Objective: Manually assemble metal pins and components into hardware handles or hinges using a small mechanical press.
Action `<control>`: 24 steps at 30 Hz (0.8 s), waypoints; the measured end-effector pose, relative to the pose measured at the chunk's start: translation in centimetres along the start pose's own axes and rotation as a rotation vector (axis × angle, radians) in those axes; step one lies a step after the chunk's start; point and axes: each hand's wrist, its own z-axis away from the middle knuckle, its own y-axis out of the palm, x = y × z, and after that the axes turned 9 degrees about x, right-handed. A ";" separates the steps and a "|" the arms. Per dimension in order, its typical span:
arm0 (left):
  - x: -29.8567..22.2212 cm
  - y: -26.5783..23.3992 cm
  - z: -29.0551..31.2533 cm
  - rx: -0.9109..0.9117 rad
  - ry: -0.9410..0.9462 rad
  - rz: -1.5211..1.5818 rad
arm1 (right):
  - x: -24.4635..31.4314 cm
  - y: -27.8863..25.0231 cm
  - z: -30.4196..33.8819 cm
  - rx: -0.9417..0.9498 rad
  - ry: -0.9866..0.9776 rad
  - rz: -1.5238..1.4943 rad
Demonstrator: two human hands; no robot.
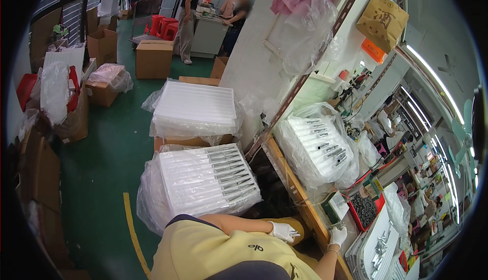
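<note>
My left hand (281, 231), in a white glove, is closed round a few short silver metal rods (294, 234) near my lap, beside the wooden bench edge. My right hand (338, 235), also gloved, rests at the workbench with its fingers drawn together around something too small to make out. Just beyond it is a small green and white box-shaped device (335, 207). Next to that stands a red bin (365, 210) full of small dark parts. A white ribbed tray (373, 252) with loose silver metal pieces lies right of my right hand.
Left of the bench, a plastic-wrapped white ribbed tray (183, 178) holds a row of silver rods. Behind it sits another wrapped tray (195, 102). A third tray (315, 148) with metal parts lies on the bench. Cardboard boxes (153, 59) and two people stand farther back.
</note>
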 end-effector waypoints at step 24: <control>0.8 0.0 -1.3 -0.002 -0.055 0.098 | 2.3 -0.4 1.3 -0.001 0.016 -0.077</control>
